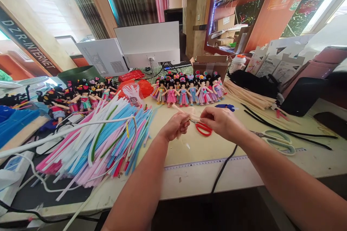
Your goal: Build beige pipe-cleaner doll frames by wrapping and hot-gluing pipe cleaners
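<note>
My left hand (pixel 177 125) is closed on a cream pipe cleaner (pixel 179 109), one end of which sticks up toward the dolls. To its right my right hand (pixel 218 121) pinches the other part of the same fuzzy stem, and a stretch of it spans the gap between both hands. Behind and below that gap lies a pair of red-handled scissors (pixel 203 129) on the cream table mat (pixel 173 155). Just beyond my hands stand several small pipe-cleaner dolls (pixel 183 92) with black hair and colourful dresses.
Left is a big pile of coloured pipe cleaners (pixel 100 144), with more dolls (pixel 84 99) behind. Pale-handled scissors (pixel 279 140), black stems (pixel 287 126) and beige stems (pixel 252 94) lie right. A ruler strip (pixel 206 162) runs along the front; a monitor (pixel 149 45) stands behind.
</note>
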Action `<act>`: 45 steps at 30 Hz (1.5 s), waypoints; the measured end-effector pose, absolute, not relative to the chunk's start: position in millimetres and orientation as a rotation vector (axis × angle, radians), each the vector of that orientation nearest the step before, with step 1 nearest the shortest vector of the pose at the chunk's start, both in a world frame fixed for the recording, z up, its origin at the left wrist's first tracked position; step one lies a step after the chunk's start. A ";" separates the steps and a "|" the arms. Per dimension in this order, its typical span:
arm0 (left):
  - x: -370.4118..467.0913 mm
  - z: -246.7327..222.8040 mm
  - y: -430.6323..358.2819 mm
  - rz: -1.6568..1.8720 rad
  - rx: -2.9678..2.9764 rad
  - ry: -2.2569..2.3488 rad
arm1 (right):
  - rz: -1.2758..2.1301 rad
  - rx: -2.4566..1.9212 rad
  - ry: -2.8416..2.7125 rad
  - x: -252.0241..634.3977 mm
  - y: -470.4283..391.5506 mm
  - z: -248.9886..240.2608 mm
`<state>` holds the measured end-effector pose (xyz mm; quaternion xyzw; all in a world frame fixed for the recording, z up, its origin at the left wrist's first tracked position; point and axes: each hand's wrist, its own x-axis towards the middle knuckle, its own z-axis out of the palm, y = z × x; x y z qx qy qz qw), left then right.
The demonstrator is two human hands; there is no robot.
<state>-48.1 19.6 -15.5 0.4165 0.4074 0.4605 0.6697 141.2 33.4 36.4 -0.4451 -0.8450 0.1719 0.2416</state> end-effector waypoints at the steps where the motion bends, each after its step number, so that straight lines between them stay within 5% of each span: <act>1: -48.3 -15.0 19.6 1.027 0.941 0.909 | 0.481 -1.208 -2.305 142.2 34.9 35.9; 26: -49.4 -22.1 19.1 1.197 0.889 0.886 | 1.001 -1.152 -2.161 153.4 75.7 2.9; 45: -41.0 -17.2 16.8 1.260 0.927 0.976 | 0.908 -1.205 -2.114 137.9 73.4 -2.2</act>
